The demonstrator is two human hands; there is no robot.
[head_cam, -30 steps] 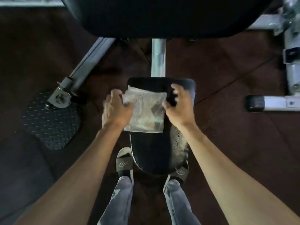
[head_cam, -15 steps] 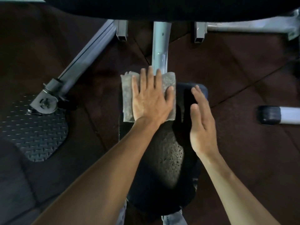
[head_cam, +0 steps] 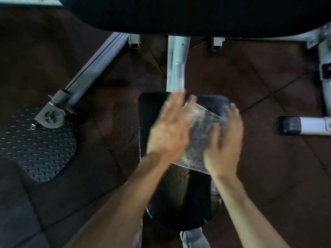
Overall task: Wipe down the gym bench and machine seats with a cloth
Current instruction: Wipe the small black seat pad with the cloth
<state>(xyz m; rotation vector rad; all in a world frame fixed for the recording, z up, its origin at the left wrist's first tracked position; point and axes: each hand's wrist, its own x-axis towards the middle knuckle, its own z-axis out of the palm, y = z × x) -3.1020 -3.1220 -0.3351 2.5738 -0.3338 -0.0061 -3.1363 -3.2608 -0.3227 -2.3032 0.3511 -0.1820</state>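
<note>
Head view: two hands on a grey cloth over a black padded seat

Head camera looks straight down on a narrow black seat pad [head_cam: 179, 197], a rounded rectangle of matte vinyl with a stippled, pitted sheen along its middle. A grey cloth [head_cam: 200, 140], thin and speckled, lies across the far right part of the pad, tilted so that one corner points toward the pad's far right edge. Motion blur softens its outline.

The left hand [head_cam: 168, 129] lies on the cloth's left side with fingers straight and spread, pointing away from the person. The right hand [head_cam: 223, 142] sits at the cloth's right edge, fingers loosely bent over the fabric and thumb on the cloth; blur hides whether it pinches the cloth or only rests on it.

A pale painted steel post [head_cam: 176, 68] runs from the pad's far end up under a large black cushion [head_cam: 179, 13] that fills the top of the view. A ribbed grey metal strut [head_cam: 93, 67] slants down to a round bolted pivot beside a dark diamond-plate footplate [head_cam: 35, 145]. At the right, a white tube ends in a black rubber cap [head_cam: 288, 125]. Reddish-brown rubber flooring [head_cam: 268, 176], seamed into tiles, lies underneath.
</note>
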